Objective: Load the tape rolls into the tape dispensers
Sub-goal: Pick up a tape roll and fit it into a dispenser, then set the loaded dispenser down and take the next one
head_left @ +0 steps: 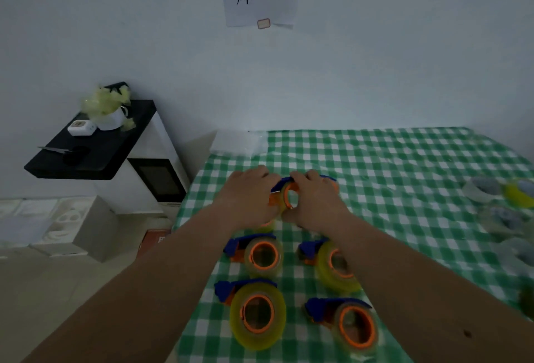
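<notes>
Glossy yellow tape roll (257, 315) near; hands grip a round orange-blue dispenser (289, 193).

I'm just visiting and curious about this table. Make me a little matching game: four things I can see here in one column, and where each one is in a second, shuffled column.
Things
1. tape dispenser in hand
2. loaded dispenser
3. spare tape rolls
4. scissors

Places
A. black shelf on the left
B. right edge of the checked cloth
C. between the left hand and the right hand
D. nearest the camera, left column

Pairs: 1-C, 2-D, 3-B, 4-A
</notes>
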